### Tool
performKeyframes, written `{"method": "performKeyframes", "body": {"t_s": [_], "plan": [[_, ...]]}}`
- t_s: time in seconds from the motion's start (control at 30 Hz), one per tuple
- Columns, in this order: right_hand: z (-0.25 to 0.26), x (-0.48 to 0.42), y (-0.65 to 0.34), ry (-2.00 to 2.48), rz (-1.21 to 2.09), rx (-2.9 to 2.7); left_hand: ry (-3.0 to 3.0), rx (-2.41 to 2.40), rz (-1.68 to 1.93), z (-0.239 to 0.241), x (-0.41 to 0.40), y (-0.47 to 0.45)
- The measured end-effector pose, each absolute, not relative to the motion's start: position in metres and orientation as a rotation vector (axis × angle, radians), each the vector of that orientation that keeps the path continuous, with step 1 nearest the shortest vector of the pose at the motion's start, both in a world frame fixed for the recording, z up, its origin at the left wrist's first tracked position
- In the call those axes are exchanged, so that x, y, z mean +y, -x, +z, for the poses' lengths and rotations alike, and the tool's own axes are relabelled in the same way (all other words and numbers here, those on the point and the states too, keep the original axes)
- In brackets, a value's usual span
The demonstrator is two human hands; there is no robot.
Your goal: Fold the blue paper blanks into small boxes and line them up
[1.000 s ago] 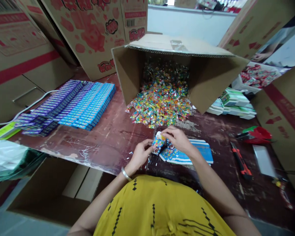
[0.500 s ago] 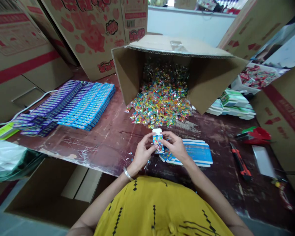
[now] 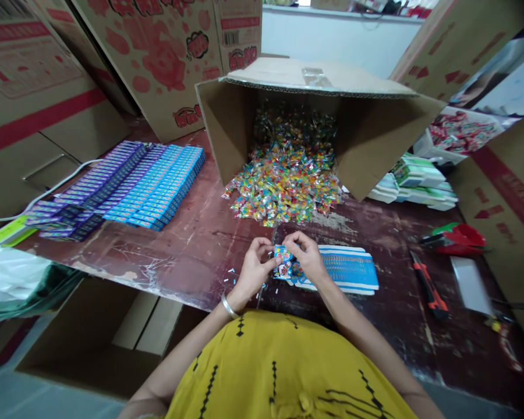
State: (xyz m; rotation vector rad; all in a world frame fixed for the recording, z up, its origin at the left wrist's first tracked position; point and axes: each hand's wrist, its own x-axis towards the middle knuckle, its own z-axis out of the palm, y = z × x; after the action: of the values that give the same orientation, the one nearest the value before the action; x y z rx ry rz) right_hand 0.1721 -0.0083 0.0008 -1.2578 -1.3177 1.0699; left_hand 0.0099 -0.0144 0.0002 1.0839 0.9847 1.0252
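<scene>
A small blue printed carton (image 3: 283,266) is held upright between my two hands, just above the table edge nearest me. My left hand (image 3: 254,269) grips its left side, thumb across the front and fingers behind. The fingers of my right hand (image 3: 306,255) are bent and pressed at the carton's top right corner. Beside and partly under my right wrist lies a row of flat blue cartons (image 3: 351,269), overlapping one another. Tiny white paper scraps (image 3: 232,271) are scattered by my left hand.
Colourful wrapped candies (image 3: 288,186) spill from a tipped cardboard box (image 3: 362,151). Rows of blue cartons (image 3: 157,189) and purple cartons (image 3: 100,180) stand left. A utility knife (image 3: 428,288) and a red tape dispenser (image 3: 460,240) lie right. An open cardboard box (image 3: 91,361) sits below the table edge.
The white flap that stood up at the carton's top is no longer visible. My right hand has moved from the carton's front up to its top edge.
</scene>
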Motion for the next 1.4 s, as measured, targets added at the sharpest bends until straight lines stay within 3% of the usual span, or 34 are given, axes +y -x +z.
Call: {"method": "performKeyframes", "body": {"t_s": [0.4,0.63,0.83,1.0,1.2,1.4], "plan": [[0.010,0.010,-0.179,1.279,1.403,-1.161,-1.282,0.956,0.942,0.016,-0.017,-0.002],[0.007,0.002,-0.179,1.368,1.090,-1.443,-1.331,0.946,0.914,0.005,-0.015,0.003],[0.017,-0.013,-0.180,1.253,1.197,-1.810,-1.138,0.961,1.057,-0.006,-0.004,0.007],[0.019,-0.015,-0.175,1.302,0.866,-2.033,-0.969,0.952,1.069,-0.009,0.000,0.005],[0.012,-0.006,-0.173,1.305,0.750,-2.246,-0.941,0.964,0.999,-0.016,-0.004,0.012],[0.011,-0.005,-0.181,1.371,0.740,-2.157,-1.289,1.371,1.015,-0.023,0.042,0.082]]}}
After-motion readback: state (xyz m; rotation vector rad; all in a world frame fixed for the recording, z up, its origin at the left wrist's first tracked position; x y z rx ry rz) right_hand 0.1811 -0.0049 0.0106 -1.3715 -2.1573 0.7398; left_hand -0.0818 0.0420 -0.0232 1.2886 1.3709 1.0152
